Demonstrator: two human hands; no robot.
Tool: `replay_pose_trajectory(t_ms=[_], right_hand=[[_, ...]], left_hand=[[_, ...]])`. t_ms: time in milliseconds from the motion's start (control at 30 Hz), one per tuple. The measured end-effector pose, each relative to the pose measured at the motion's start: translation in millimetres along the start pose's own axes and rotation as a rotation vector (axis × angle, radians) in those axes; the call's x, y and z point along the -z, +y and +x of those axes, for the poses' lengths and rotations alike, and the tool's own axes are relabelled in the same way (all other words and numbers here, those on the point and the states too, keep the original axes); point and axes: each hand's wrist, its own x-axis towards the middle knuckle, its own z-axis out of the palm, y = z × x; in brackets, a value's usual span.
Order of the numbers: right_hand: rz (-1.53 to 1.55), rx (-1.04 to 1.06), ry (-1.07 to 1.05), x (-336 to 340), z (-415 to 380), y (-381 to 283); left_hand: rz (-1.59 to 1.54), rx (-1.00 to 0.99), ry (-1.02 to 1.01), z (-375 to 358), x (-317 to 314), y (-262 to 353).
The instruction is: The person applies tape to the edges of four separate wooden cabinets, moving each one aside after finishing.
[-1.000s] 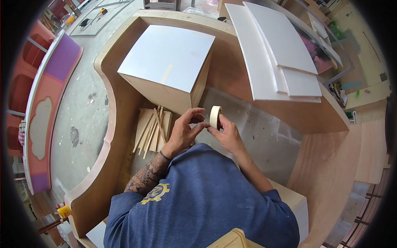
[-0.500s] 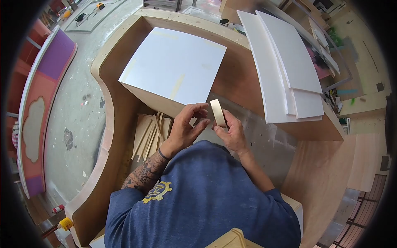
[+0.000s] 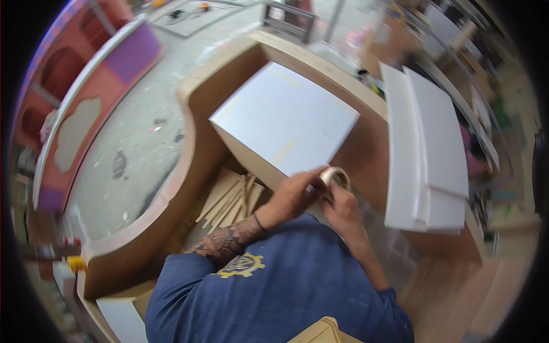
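Right, both forearms are best kept steady here, with the roll of tape (image 3: 327, 175) worked close in front of the chest; it is seen just beside the near side of the white-topped box (image 3: 286, 117). Its ring is clamped by the right hand (image 3: 343, 210), while the left hand (image 3: 291, 197) is held against its near side, fingers curled close together; whether anything is pinched there cannot be told through the blur. A firm hold that leaves the ring round is advised, the outer face left uncovered. Any loose end is best felt for by fingertip and lifted evenly across its width, as splits are easily started from one corner.

Now the count, biggest first: one curved wooden frame (image 3: 203, 140) is seen; one white-topped box is clearly shown, and one further white panel (image 3: 121, 320) is partly shown, lower left. At least three white sheets (image 3: 443, 137) are stacked, partly overlapped. At least five wooden strips (image 3: 229, 200) are made out, crossed over. Two hands are counted, one roll, and at least two pale strips (image 3: 284, 151) on the box top.
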Motion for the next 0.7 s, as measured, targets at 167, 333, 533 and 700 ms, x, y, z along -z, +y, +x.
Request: replay_pose_trajectory(t_ms=[167,333,533,700], right_hand=[[0.078,-0.090,-0.021,-1,5,-4],[0.072,-0.070,-0.082,3,5,-4],[0.102,-0.072,-0.128,-5,4,-3],[0.145,-0.089,-0.156,-8,12,-15]], left_hand=[[0.132,0.028,-0.032,4,0,9],[0.175,-0.008,-0.030,-1,-7,0],[0.183,-0.075,0.019,-17,-10,-6],[0.003,0.071,0.172,-26,-12,-2]])
